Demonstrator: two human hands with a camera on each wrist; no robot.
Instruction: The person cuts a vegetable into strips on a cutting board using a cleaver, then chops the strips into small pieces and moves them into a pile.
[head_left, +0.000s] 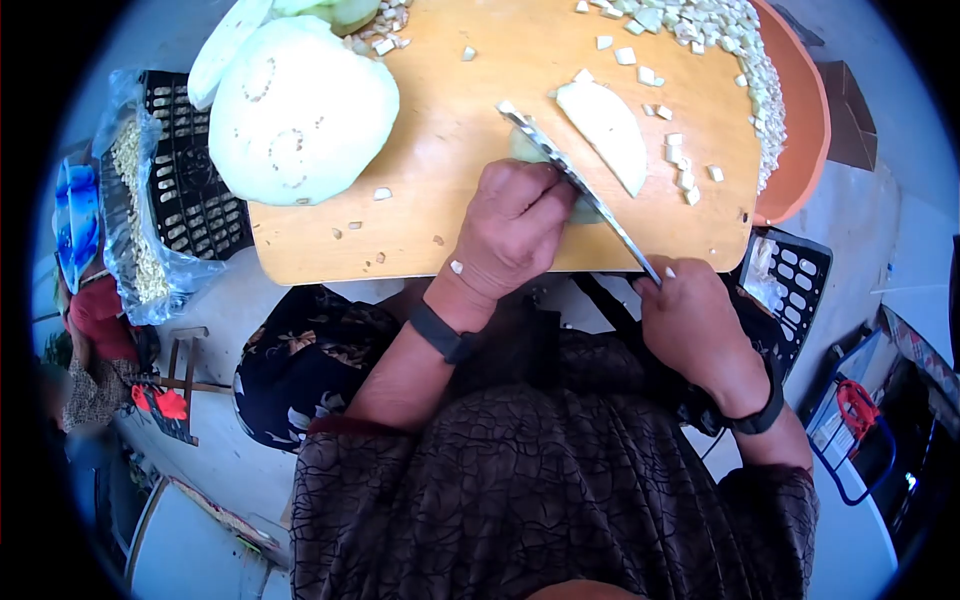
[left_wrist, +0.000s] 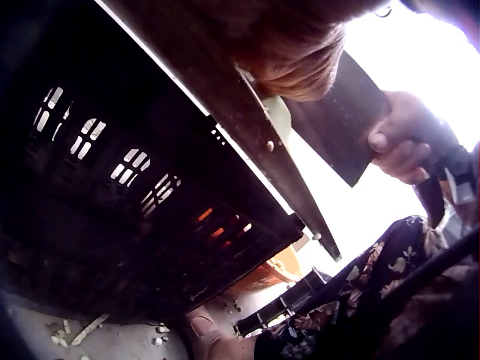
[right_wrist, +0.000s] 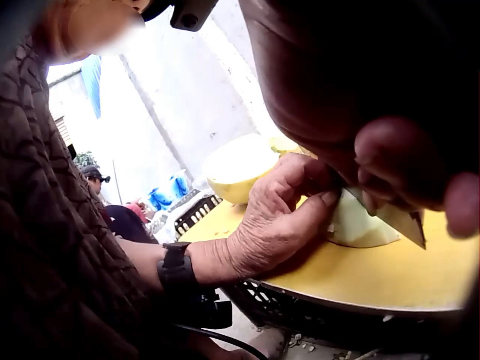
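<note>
My right hand (head_left: 695,325) grips the handle of a broad-bladed cleaver (left_wrist: 341,124), which appears nearly edge-on in the head view. Under the curled fingers of my left hand (head_left: 510,225) is a pale green piece of peeled melon-like vegetable (right_wrist: 364,221), held down on the wooden cutting board (head_left: 430,255). The blade stands right beside those fingertips and overlaps the piece. Just right of the blade, a white half-moon slice (head_left: 608,135) lies flat. Part of the held piece is hidden by my left hand.
A large cut vegetable half (head_left: 300,115) stands at the board's left. Small cubes are heaped at the back right, spilling into an orange basin (head_left: 800,165). A black crate (head_left: 190,150) and a plastic bag of bits (head_left: 150,260) are at the left. Another person sits farther left.
</note>
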